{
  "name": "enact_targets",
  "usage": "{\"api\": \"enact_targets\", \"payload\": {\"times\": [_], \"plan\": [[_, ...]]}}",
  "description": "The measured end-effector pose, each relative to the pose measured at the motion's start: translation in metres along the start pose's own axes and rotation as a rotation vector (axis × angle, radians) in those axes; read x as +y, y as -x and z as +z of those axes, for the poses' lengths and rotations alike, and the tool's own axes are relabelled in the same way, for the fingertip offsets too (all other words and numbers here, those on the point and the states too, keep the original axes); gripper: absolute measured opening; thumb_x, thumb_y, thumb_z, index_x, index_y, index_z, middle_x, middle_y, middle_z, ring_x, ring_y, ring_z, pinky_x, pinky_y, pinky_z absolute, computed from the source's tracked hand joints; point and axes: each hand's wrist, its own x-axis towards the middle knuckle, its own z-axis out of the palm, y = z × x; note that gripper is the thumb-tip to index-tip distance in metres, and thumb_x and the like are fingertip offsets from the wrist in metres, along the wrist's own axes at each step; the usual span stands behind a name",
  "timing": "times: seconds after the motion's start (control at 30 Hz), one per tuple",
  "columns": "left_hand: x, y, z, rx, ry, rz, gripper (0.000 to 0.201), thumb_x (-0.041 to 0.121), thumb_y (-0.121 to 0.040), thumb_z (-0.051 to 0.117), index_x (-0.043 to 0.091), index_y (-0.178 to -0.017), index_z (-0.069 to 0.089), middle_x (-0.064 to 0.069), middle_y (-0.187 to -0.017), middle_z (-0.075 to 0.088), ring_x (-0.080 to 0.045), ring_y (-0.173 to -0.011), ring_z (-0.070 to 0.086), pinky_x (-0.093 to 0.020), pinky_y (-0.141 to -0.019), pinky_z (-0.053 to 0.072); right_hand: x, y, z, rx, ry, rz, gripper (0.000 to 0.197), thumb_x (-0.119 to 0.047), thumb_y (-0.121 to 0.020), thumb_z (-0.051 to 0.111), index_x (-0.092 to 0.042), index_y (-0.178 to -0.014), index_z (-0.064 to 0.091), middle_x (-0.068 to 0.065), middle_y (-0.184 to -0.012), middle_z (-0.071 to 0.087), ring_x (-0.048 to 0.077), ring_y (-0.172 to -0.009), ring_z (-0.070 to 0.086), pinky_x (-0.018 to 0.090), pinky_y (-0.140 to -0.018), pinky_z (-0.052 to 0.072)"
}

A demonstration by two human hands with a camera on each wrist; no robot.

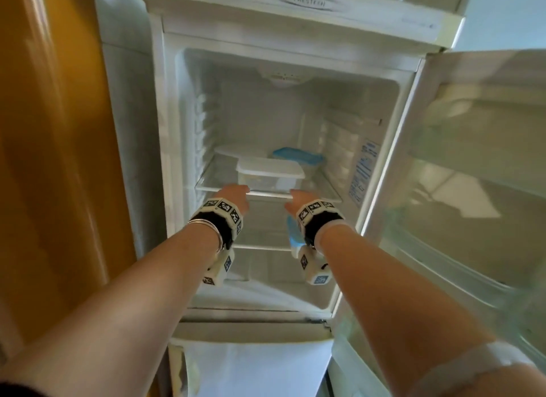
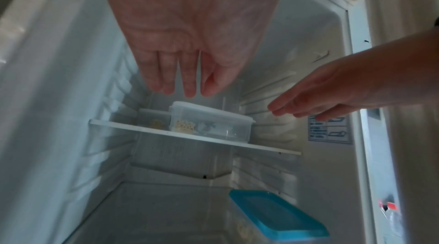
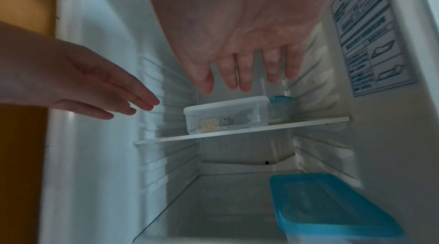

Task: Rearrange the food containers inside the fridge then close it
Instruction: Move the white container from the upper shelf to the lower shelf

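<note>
In the open fridge, a clear container with a white lid (image 1: 270,175) (image 2: 211,122) (image 3: 225,114) stands near the front of the upper glass shelf (image 1: 214,176). Behind it are a blue-lidded container (image 1: 295,155) (image 3: 280,106) and a flat white-lidded one (image 1: 236,151). Another blue-lidded container (image 2: 277,214) (image 3: 332,205) sits at the right of the lower shelf. My left hand (image 1: 233,192) (image 2: 180,79) and right hand (image 1: 301,200) (image 3: 242,75) hover just before the shelf's front edge, either side of the clear container. Both have straight fingers and hold nothing.
The fridge door (image 1: 472,175) stands open to the right, with racks inside it. An orange panel (image 1: 44,160) flanks the fridge on the left. A label (image 3: 370,38) is stuck on the right inner wall. Ribbed shelf rails line both side walls.
</note>
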Motion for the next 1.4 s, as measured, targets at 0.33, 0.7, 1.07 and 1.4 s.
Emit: {"api": "enact_targets", "payload": {"times": [0.33, 0.7, 1.07, 1.4], "plan": [[-0.019, -0.123, 0.001, 0.125, 0.08, 0.075, 0.046, 0.024, -0.094, 0.05, 0.008, -0.136, 0.044, -0.012, -0.143, 0.044, -0.027, -0.132, 0.042, -0.036, -0.111, 0.03, -0.015, -0.109, -0.004, 0.103, -0.016, 0.085, 0.055, -0.028, -0.097, 0.038, -0.01, -0.148, 0.023, 0.012, -0.151, 0.033, 0.032, -0.135, 0.038, 0.044, -0.109, 0.037], [-0.036, -0.167, 0.015, 0.04, 0.155, 0.11, 0.055, 0.018, -0.087, 0.063, 0.01, -0.139, 0.044, -0.011, -0.147, 0.04, -0.025, -0.137, 0.037, -0.032, -0.116, 0.025, -0.012, -0.159, 0.0, 0.208, -0.202, 0.265, 0.046, -0.026, -0.099, 0.037, -0.006, -0.14, 0.033, 0.017, -0.134, 0.051, 0.033, -0.121, 0.052, 0.035, -0.089, 0.045], [-0.039, -0.172, 0.01, 0.084, 0.196, -0.054, 0.059, -0.013, -0.087, 0.042, 0.014, -0.141, 0.043, -0.012, -0.152, 0.029, -0.025, -0.14, 0.034, -0.026, -0.116, 0.027, -0.02, -0.16, -0.002, 0.097, -0.406, 0.175, 0.054, -0.016, -0.09, 0.053, -0.008, -0.141, 0.035, 0.018, -0.145, 0.037, 0.033, -0.132, 0.04, 0.036, -0.107, 0.036], [-0.045, -0.177, 0.004, 0.088, 0.241, -0.127, 0.048, -0.009, -0.09, 0.043, 0.011, -0.133, 0.051, -0.014, -0.141, 0.047, -0.029, -0.128, 0.048, -0.031, -0.108, 0.038, -0.024, -0.164, -0.005, -0.022, -0.388, 0.187, 0.036, -0.027, -0.087, 0.05, -0.01, -0.118, 0.049, 0.006, -0.09, 0.07, 0.023, -0.082, 0.07, 0.036, -0.082, 0.056]]}}
